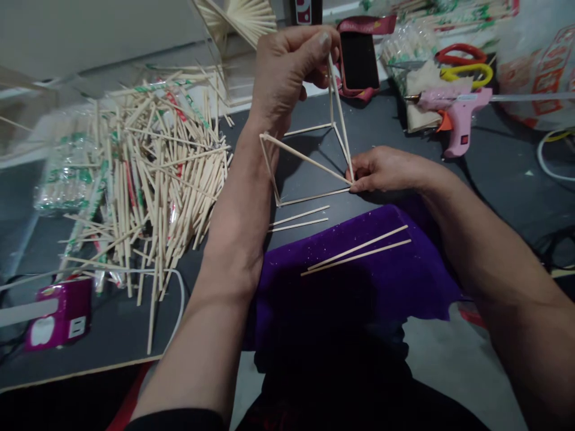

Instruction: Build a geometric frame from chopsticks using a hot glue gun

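Pinching the top of an open stick frame [309,161], the left hand [281,72] sat at the upper centre of the frame, its grip closed on the joined ends; the right hand [386,169], right of centre, had its grip closed, thumb and fingers on the lower right corner. The stick frame stood between them above the dark tabletop [503,179]; whether its lower corners bore weight could not be told.

The thin corners looked the weak points; uneven pull between the two hands could have twisted or parted a joint, and too hard a squeeze could have bent a stick. The left forearm lay close beside the heap of sticks [157,161], so a sideways sweep could have scattered it; a tug on the purple cloth [287,269] at lower centre could have rolled the two loose sticks [359,247] off.

Red characters marked the plastic bag [516,78] at upper right, green and red print the stick wrappers [74,158] at left; pale lettering ran along the red strap [368,25]; none was clear enough to read, nor could any brand be named.
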Motion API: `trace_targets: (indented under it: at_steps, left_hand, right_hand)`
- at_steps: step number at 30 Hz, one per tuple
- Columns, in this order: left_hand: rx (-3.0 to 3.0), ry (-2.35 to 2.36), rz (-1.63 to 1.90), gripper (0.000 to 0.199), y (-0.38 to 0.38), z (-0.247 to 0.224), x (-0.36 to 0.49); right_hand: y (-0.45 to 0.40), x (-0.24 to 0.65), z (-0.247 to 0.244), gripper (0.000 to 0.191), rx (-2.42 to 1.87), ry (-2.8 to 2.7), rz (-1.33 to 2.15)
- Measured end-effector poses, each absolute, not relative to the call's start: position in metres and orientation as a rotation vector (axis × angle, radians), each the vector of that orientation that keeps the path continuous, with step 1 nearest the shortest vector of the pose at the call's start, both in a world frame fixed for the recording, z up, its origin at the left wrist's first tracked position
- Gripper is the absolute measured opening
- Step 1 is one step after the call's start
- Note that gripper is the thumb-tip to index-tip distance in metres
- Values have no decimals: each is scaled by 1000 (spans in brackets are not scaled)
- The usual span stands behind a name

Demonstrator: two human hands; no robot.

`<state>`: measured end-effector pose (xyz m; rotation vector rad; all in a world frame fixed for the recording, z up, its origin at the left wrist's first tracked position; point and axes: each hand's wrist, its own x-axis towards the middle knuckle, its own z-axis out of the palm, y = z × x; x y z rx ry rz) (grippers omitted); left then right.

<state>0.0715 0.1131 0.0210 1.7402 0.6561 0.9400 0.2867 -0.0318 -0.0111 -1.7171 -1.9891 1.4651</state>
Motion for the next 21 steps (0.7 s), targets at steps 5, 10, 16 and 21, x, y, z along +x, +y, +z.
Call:
trace_targets:
  at_steps: [5, 10, 16, 21]
  left_hand:
    - [1717, 718, 1003, 33, 112, 20, 75]
    - [1641, 754, 903, 30, 110, 24, 70]
    - [1565, 828, 1022, 54, 102, 25, 76]
    - [1515, 800, 1060, 41, 102, 18, 78]
  right_hand:
    - [-33, 284, -7, 33, -1709, -2009, 1441]
    - [-34, 281, -9, 30, -1707, -1932, 1491]
    - [-33, 283, -13, 27, -1719, -1901, 1512]
    - [-34, 283, -16, 16, -1711, -1884, 1490]
